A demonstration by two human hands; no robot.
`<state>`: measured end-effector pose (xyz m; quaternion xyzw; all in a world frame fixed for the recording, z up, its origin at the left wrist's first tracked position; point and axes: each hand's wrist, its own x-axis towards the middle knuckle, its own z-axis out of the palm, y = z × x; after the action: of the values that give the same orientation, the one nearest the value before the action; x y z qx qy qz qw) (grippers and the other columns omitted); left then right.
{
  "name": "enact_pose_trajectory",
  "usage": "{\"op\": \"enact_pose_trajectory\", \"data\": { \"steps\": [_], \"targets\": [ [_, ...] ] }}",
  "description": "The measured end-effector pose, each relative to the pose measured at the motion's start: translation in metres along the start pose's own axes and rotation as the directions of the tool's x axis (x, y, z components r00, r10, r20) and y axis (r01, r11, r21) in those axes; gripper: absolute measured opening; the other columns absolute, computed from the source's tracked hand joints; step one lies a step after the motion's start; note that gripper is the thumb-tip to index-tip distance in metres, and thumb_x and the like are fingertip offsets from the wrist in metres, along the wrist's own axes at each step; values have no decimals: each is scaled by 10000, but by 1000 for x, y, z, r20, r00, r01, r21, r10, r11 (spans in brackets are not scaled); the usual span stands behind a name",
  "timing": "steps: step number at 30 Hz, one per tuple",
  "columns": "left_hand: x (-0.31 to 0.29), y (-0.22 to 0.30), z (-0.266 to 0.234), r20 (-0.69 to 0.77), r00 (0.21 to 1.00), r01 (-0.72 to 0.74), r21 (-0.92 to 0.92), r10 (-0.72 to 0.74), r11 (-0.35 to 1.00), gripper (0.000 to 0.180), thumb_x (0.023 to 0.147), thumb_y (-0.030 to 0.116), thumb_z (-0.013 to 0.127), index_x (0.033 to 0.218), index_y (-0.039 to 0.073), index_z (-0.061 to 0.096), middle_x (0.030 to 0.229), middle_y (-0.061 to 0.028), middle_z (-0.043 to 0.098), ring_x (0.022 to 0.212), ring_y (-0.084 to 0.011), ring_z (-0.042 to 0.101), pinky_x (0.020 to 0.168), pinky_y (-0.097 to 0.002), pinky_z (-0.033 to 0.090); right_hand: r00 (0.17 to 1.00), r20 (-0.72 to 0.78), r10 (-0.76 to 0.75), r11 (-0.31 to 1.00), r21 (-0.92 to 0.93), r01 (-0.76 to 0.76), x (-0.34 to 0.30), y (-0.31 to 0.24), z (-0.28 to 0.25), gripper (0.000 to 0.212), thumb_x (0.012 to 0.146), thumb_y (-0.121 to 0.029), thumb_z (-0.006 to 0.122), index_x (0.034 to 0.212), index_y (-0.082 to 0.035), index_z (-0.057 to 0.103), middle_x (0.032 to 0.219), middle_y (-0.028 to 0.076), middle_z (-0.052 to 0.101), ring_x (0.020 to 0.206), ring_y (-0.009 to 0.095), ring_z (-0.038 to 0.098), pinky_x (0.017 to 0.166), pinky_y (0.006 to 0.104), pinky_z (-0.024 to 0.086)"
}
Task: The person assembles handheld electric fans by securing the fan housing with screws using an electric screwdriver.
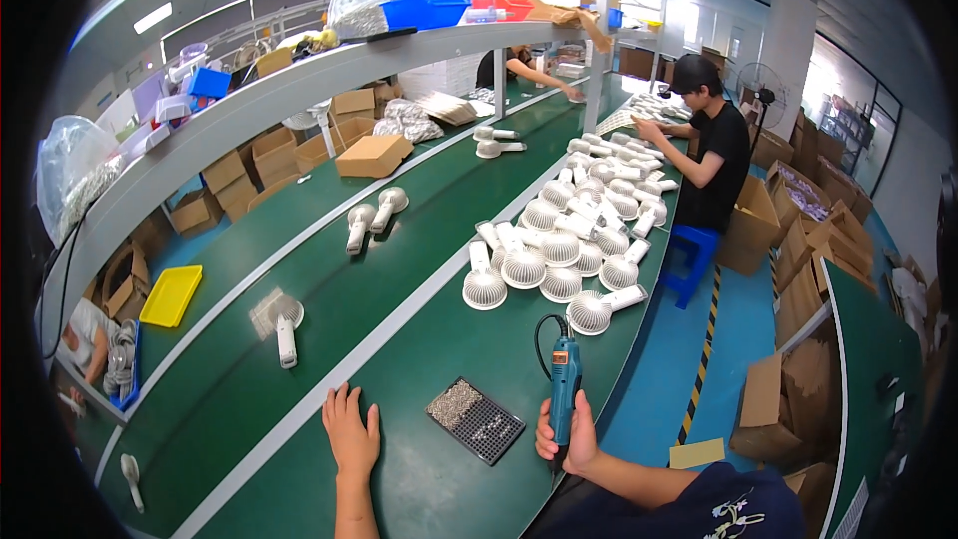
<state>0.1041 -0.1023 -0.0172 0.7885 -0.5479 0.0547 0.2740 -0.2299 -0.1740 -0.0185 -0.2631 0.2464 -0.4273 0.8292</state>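
Observation:
My right hand (571, 436) is closed around a teal electric screwdriver (565, 379), held upright with its tip pointing down near the table's edge. A black cord loops up from its top. My left hand (351, 429) lies flat on the green table (419, 489), fingers spread, holding nothing. Between the two hands sits a black screw tray (494, 431), with small metal screws heaped at its far left part and others in its holes. The nearest white handheld fan (591, 313) lies just beyond the screwdriver.
Many white handheld fans (559, 249) are piled farther along the table. Several more, including one fan (286, 329), lie on the belt strip at left. A co-worker (714, 140) sits at far right on a blue stool (689, 260). Cardboard boxes (783, 399) line the right floor.

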Motion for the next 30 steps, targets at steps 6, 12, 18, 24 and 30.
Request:
{"op": "enact_pose_trajectory", "data": {
  "steps": [6,12,18,24,30],
  "targets": [
    [1,2,2,9,1000,-4,-8,4,1000,416,913,216,615,1260,-6,557,1404,-177,488,1380,-392,350,1164,-517,234,1000,-12,-23,1000,6,23,-2,0,-2,648,970,-696,284,1049,-83,481,686,38,487,504,151,455,488,309,402],
    [4,0,2,10,1000,-5,-4,5,1000,418,911,217,618,1260,-5,558,1405,-176,483,1381,-392,345,1162,-522,235,1000,-14,-22,1000,-5,22,1,1,-2,652,962,-704,303,1056,-84,480,686,40,489,509,150,456,489,309,401],
    [2,-3,1,-12,1000,-3,2,3,1000,422,901,222,630,1251,-5,562,1396,-176,487,1370,-396,352,1157,-523,239,999,-32,-14,1000,10,14,1,5,-1,649,953,-711,316,1046,-90,481,683,45,486,506,156,454,480,317,397],
    [2,-1,2,-24,1000,-19,-3,18,1000,426,898,240,633,1240,-6,569,1384,-177,493,1365,-395,352,1154,-517,244,997,-66,-35,999,-38,32,-2,3,4,662,953,-718,289,1021,-91,491,668,43,478,476,152,440,451,314,391],
    [1,0,2,-23,1000,-14,10,14,1000,439,901,245,633,1258,-1,564,1393,-183,488,1363,-396,355,1148,-522,251,998,-34,-46,998,-52,44,-2,2,-3,666,954,-717,292,1044,-85,483,682,43,491,499,161,459,475,321,409]
  ]
}}
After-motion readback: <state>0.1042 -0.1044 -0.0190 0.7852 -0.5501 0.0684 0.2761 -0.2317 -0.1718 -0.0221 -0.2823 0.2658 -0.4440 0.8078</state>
